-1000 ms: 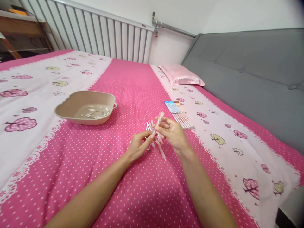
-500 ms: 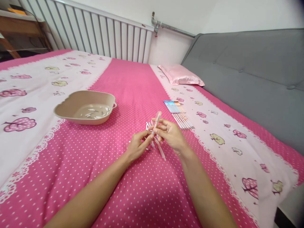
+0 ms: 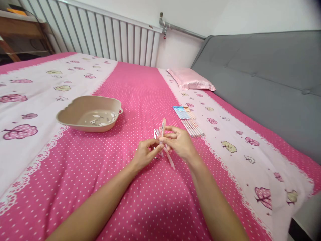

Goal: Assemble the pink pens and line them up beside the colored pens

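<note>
A pale pink, see-through pen (image 3: 163, 126) with dark lettering stands nearly upright between my hands. My left hand (image 3: 147, 152) is closed, its thumb and fingers pinching the pen's lower part. From the other side my right hand (image 3: 179, 142) closes its fingertips on the pen's middle. Another pale pink pen-like piece (image 3: 170, 161) lies on the bedspread just below my fingers. Several thin white sticks (image 3: 155, 133) lie behind my hands, partly hidden by them.
A beige basin (image 3: 87, 128) with small white pieces (image 3: 96, 121) in it stands on the pink bedspread (image 3: 140, 80) at left. Rows of blue-and-orange pens (image 3: 184, 113) and white-pink pens (image 3: 192, 128) lie to the right. Beyond them are a pink pillow (image 3: 190, 79) and a grey headboard (image 3: 260, 60).
The pen has tilted more upright, its top end shifting slightly left and its lettering turning. Both hands stay closed on it in nearly the same place.
</note>
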